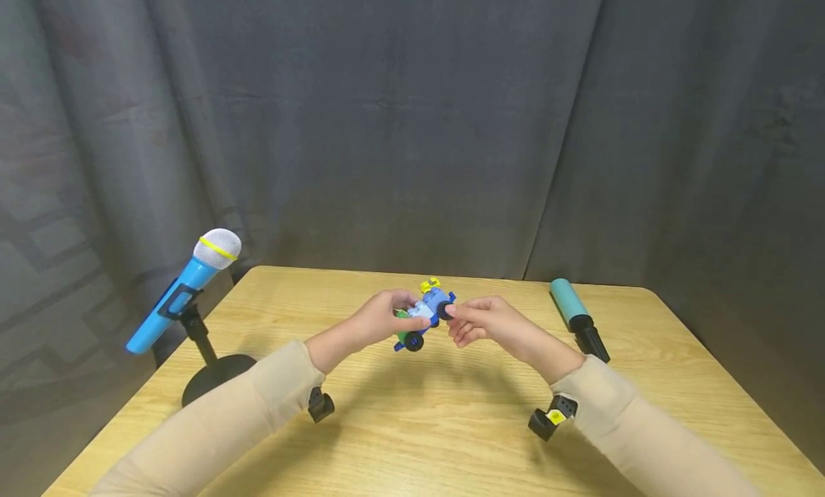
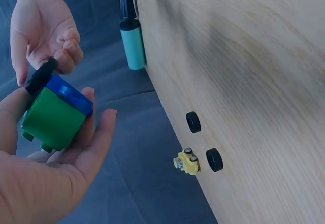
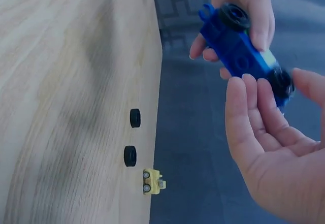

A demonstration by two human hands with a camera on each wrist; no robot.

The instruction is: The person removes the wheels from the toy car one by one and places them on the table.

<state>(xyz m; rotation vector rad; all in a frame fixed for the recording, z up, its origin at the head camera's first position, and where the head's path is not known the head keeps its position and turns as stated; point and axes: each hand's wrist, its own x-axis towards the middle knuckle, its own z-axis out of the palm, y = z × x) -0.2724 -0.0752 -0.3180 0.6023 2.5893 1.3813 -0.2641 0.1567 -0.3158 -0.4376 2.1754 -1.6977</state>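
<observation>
Nearest me, at seven and five o'clock from the car, my two cream sleeves each bear a black wrist mount, apparently angled to watch the work. Beyond them, my left hand clasps the car across its body, thumb against fingers, above the table; this grip presumably steadies the body while leaving one end free. At that end, toward two o'clock, my right hand pinches the wheel narrowly between thumb and fingertips, a hold suited to so small a part. The car tilts, its green end toward seven o'clock.

At nine o'clock, a stand props the microphone head upward, its broad round base likely guarding against toppling. At three o'clock, the teal tube lies on its side, black end toward five.

Farther off, two loose tyres rest near the yellow toy, which sits beside the table's far edge, at twelve o'clock. A grey curtain closes the background.
</observation>
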